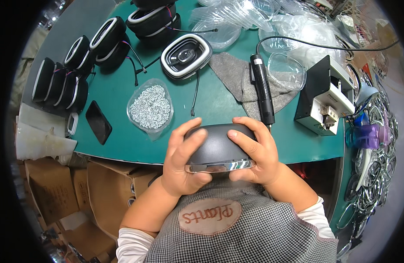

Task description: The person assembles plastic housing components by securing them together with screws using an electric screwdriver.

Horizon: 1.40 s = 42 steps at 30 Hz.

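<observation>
Close in front of my apron I hold a dark grey domed shell (pixel 218 144) with a shiny chrome rim (pixel 221 166), at the near edge of the green table. My left hand (pixel 177 160) grips its left side, fingers on top and thumb at the rim. On the other side my right hand (pixel 264 153) does the same. The shell's underside is hidden. Beyond it lies an oval black cup (pixel 186 57) with a white rim and a round speaker inside, its cable trailing toward me. A clear dish of small silver screws (pixel 150 106) stands left of the cup's cable.
A black electric screwdriver (pixel 263 90) lies on grey cloth (pixel 230 74). To its right stands a boxy white-and-black machine (pixel 327 98). Clear plastic trays (pixel 237 17) pile up at the back. Stacked black cups (pixel 61 87) and a phone (pixel 98 122) are at left. Cardboard boxes (pixel 105 193) sit below the table.
</observation>
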Available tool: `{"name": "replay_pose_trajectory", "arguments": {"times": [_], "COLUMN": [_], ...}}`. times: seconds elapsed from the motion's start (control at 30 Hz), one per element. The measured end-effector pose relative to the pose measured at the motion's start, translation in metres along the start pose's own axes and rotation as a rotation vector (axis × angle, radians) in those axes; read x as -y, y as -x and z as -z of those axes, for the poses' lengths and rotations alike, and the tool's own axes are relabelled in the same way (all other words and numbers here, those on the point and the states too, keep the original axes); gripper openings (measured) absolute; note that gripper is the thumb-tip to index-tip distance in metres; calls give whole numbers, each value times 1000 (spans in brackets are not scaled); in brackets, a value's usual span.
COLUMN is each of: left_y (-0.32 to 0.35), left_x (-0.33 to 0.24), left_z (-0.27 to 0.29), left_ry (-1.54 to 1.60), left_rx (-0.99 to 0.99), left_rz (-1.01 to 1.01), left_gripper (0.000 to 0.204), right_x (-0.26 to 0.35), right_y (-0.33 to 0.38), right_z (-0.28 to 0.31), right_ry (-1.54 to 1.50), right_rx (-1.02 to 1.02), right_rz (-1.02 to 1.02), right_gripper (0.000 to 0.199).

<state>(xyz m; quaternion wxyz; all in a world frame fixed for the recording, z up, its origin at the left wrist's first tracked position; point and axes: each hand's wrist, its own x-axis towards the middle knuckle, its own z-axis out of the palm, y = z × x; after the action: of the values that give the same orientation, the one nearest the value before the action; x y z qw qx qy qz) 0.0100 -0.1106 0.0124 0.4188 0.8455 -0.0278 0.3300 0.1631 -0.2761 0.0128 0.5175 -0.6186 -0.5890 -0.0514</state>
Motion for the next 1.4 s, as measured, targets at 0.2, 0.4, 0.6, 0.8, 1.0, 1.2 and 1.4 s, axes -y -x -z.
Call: {"name": "replay_pose_trajectory", "arguments": {"times": [0.2,0.4,0.6,0.8,1.0,1.2,1.4], "left_y": [-21,-10,-3,-38,-36,-29,-11], "left_x": [-23,-12,1,-22,-23,-16,-2], "left_z": [7,5,4,17,16,11,22], "left_ry": [-139,-87,105,-286,-375,-337,-157], "left_rx": [114,-20,-53,241,207,109,74], "left_rz": [45,-30,39,-80,-160,-193,-75], "left_gripper": [59,57,67,83,76,66,69], "right_x": [3,0,-2,-1,5,4,4], "right_y": [-7,-9,20,-4,-13,-17,-4], "right_z": [3,2,-10,3,0,-1,-3], "right_ry": [-1,-87,-231,28,43,38,-61], "right_rx": [33,75,-13,66,56,74,78], "right_rz": [17,-13,-258,46,47,55,-83], "right_gripper": [72,79,98,97,85,79,89]}}
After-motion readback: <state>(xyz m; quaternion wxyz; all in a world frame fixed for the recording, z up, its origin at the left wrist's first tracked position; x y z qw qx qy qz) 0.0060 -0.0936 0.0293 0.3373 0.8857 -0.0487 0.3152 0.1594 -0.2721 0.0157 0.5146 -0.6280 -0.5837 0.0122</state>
